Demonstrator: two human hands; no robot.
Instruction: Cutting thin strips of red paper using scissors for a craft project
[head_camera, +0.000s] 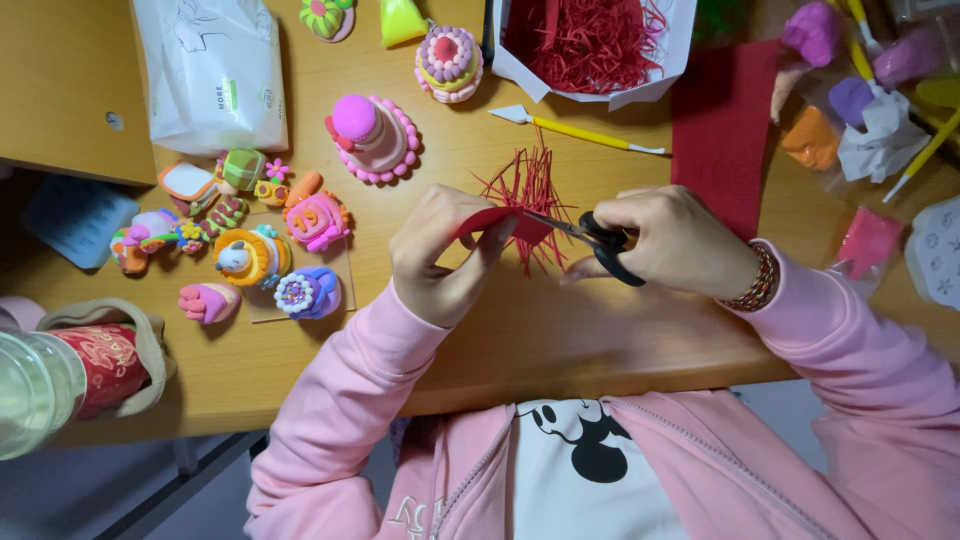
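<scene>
Wooden table (480, 340): tan top, crowded along the far edge and bare only just in front of the hands.
Wipes pack (212, 72): white soft pack lying flat at the far left corner.
Red felt (722, 130): dark red sheet lying flat beyond the right hand, beside the box.
Box (520, 62): white, open at the top – filled with loose red paper shreds (590, 40).
Bottle (45, 385): clear, lying at the left table edge with a red label, in a tan sling.
Clay figures (250, 255): a bright cluster to the left of the hands; a pink cake (372, 137) sits just beyond them, well clear of the cutting.
Clay bags (850, 110): purple, orange and pink lumps in clear wrap at the far right, yellow tools among them.
Left hand (437, 255): closed in a pinch on a red paper piece (495, 222), held above the table.
Right hand (675, 242): wrapped through the black handles of the scissors (590, 238), bead bracelet at the wrist.
Paper piece: between the two hands – blades meet its right edge, a fringe of thin red strips fanning out from it.
Yellow tool (585, 130): thin-handled, white-tipped, lying between box and hands.
</scene>
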